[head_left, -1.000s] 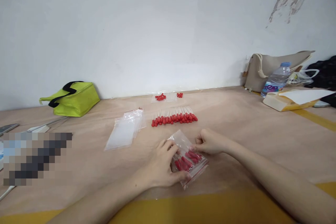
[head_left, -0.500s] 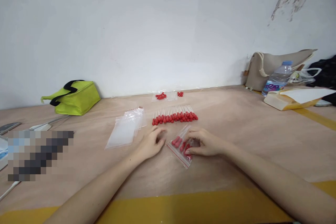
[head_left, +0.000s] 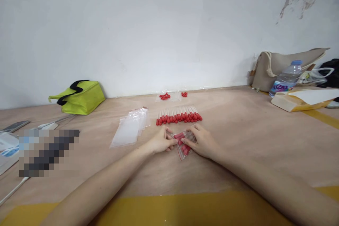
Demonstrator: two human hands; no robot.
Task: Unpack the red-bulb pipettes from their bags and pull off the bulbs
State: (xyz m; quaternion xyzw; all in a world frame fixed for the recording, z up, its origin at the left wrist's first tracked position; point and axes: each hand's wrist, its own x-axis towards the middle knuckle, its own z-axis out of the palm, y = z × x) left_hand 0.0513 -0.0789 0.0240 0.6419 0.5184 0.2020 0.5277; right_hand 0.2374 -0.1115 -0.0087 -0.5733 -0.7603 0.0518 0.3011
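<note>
A small clear zip bag [head_left: 182, 155] with several red-headed pieces in it lies between my hands. My left hand [head_left: 162, 140] pinches the bag's left edge between thumb and fingers. On the other side, my right hand [head_left: 203, 141] is closed on the bag, its thumb over the red pieces. Just beyond my hands lies a row of red-tipped sticks [head_left: 178, 117], heads towards me and pale thin ends pointing away. To the left, a stack of flat clear zip bags [head_left: 126, 132] rests on the brown table covering [head_left: 137, 180].
Near the wall lie bags with red pieces [head_left: 165, 96]. A lime-green bag [head_left: 84, 97] stands back left, with a phone [head_left: 16, 126] and a white cable nearby. At the right are a beige bag [head_left: 265, 74], a water bottle [head_left: 284, 79] and a yellow-and-white packet [head_left: 299, 102].
My left hand has moved right and taken hold of the zip bag's left edge. The bag has turned and been drawn slightly up, with my right hand still on it.
</note>
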